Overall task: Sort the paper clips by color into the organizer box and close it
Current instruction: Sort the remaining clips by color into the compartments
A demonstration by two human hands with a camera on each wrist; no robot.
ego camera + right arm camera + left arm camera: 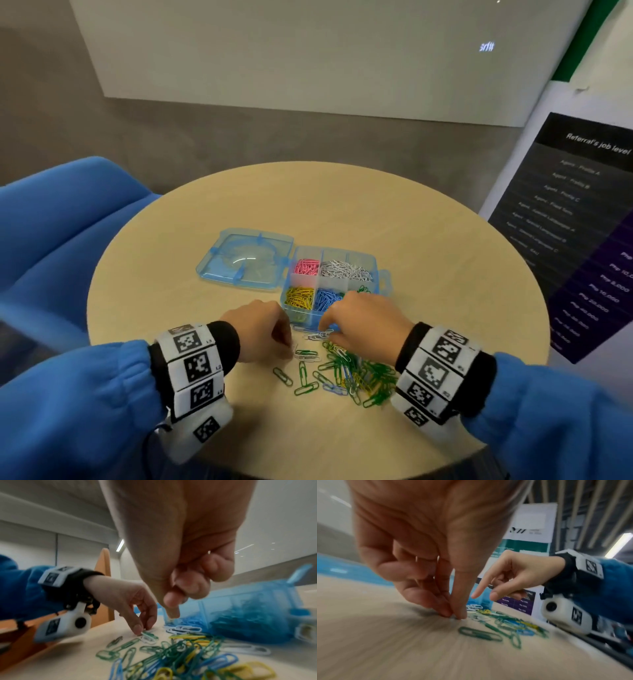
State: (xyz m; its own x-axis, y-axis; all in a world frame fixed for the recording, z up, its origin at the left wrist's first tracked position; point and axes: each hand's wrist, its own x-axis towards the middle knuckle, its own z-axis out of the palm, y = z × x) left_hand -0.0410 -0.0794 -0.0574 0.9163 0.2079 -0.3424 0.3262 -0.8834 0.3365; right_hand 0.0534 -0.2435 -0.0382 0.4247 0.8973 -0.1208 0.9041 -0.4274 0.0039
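Round wooden table (428, 219) holds the open blue organizer box (334, 284), colours sorted; left hand (260, 330) pinches a clip (147, 635), right hand (368, 317) pinches nothing visible.

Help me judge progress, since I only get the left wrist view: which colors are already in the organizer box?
Observer: The head view shows pink clips, white clips, yellow clips and blue clips, each filling a compartment of the organizer box.
Operator: Is the lid shut?
Observer: No, the lid lies open, flat on the table, left of the box.
Operator: What are my left fingertips on?
Observer: The right wrist view shows the left hand pinching the end of a green clip beside a white clip.
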